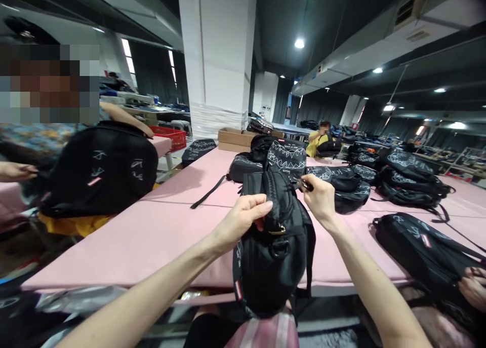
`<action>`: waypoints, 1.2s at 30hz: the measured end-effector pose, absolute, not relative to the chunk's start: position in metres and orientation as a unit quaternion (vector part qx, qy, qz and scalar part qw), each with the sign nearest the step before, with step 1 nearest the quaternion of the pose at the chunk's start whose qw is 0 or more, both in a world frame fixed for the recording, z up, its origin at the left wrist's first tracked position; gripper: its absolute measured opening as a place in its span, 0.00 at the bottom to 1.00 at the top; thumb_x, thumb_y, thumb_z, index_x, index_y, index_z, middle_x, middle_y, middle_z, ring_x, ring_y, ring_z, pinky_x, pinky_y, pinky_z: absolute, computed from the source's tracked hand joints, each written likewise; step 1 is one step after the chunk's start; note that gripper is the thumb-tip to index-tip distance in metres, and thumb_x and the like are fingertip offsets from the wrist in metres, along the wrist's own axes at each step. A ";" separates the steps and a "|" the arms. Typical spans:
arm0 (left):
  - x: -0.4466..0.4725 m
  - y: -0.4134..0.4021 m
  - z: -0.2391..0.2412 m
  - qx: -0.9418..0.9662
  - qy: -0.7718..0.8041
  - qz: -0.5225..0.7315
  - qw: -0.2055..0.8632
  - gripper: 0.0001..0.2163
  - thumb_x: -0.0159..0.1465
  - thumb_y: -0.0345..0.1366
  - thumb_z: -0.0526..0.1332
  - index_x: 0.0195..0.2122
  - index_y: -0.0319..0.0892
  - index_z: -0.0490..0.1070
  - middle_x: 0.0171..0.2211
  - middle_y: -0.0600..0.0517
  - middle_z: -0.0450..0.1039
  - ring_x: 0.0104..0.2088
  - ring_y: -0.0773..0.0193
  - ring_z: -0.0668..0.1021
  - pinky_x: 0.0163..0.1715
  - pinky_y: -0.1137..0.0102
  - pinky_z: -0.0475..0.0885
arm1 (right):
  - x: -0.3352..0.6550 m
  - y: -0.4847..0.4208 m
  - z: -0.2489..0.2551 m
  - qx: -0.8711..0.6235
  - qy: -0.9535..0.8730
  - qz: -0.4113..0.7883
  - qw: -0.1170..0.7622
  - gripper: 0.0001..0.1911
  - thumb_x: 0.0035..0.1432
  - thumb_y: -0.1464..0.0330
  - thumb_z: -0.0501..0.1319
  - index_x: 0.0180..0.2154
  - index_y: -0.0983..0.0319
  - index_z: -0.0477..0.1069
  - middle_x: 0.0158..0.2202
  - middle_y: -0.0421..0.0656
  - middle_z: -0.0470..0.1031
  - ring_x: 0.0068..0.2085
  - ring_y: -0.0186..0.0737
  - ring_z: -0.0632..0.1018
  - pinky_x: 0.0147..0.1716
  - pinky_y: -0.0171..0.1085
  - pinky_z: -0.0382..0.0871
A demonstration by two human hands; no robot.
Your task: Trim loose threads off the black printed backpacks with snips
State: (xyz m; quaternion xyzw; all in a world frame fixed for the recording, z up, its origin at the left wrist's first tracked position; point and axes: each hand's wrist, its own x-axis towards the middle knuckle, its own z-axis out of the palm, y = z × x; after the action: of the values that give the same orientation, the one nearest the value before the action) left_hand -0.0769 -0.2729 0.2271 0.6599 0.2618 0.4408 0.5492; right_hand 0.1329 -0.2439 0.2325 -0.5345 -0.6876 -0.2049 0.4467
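A black backpack (277,272) rests at the near edge of the pink table, partly over my lap, its zipped side turned up towards me. My left hand (252,211) is closed in a pinch on the fabric beside its zipper. To the right of the bag's upper part, my right hand (321,198) is raised and closed round a small dark tool (306,185). Only the tip of that tool shows, so its exact kind is unclear. A gold-coloured zipper piece (279,231) and a black ring on a strap (280,248) lie below my left hand.
More black backpacks with white line drawings (286,158) stand behind on the pink table (182,226), and a stack (410,178) sits at right. A co-worker at left handles another backpack (102,170); another person's hand (473,287) touches a bag at right. Cardboard boxes (235,139) stand near the pillar.
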 end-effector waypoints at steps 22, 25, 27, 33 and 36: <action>-0.087 -0.313 0.186 0.790 0.313 0.515 -0.116 0.15 0.56 0.35 0.64 0.46 0.41 0.70 0.35 0.48 0.72 0.36 0.61 0.74 0.37 0.69 0.69 | 0.169 -0.239 0.220 -0.579 -0.658 -0.111 0.469 0.07 0.53 0.65 0.59 0.31 0.60 0.74 0.28 0.42 0.78 0.29 0.41 0.77 0.28 0.34 0.62; -0.081 -0.309 0.188 0.787 0.320 0.509 -0.136 0.08 0.59 0.30 0.60 0.39 0.41 0.72 0.32 0.49 0.73 0.33 0.65 0.75 0.34 0.72 0.69 | 0.170 -0.248 0.220 -0.576 -0.666 -0.128 0.457 0.08 0.54 0.66 0.58 0.35 0.59 0.74 0.32 0.42 0.79 0.33 0.42 0.78 0.31 0.35 0.64; -0.081 -0.308 0.189 0.787 0.316 0.514 -0.126 0.05 0.60 0.29 0.58 0.35 0.42 0.72 0.31 0.50 0.74 0.32 0.66 0.75 0.34 0.73 0.69 | 0.171 -0.261 0.219 -0.580 -0.665 -0.145 0.447 0.10 0.55 0.65 0.58 0.39 0.57 0.74 0.34 0.42 0.79 0.35 0.43 0.78 0.32 0.35 0.65; -0.084 -0.306 0.199 0.780 0.358 0.511 0.030 0.08 0.62 0.32 0.54 0.26 0.41 0.67 0.25 0.53 0.70 0.28 0.67 0.72 0.31 0.73 0.65 | 0.150 -0.316 0.213 -0.540 -0.716 -0.140 0.420 0.19 0.55 0.60 0.59 0.47 0.60 0.66 0.39 0.45 0.76 0.35 0.42 0.77 0.31 0.36 0.67; -0.082 -0.304 0.206 0.761 0.398 0.493 0.140 0.11 0.63 0.35 0.52 0.23 0.42 0.62 0.22 0.55 0.64 0.24 0.69 0.68 0.26 0.74 0.61 | 0.131 -0.331 0.214 -0.472 -0.766 -0.130 0.417 0.09 0.59 0.65 0.55 0.41 0.61 0.68 0.35 0.45 0.75 0.34 0.39 0.76 0.31 0.35 0.66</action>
State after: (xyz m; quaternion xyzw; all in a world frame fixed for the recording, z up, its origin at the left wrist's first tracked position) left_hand -0.0816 -0.3038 0.2056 0.7607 0.3980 0.4932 0.1404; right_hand 0.1312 -0.3311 0.2135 -0.4717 -0.7657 -0.1301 0.4175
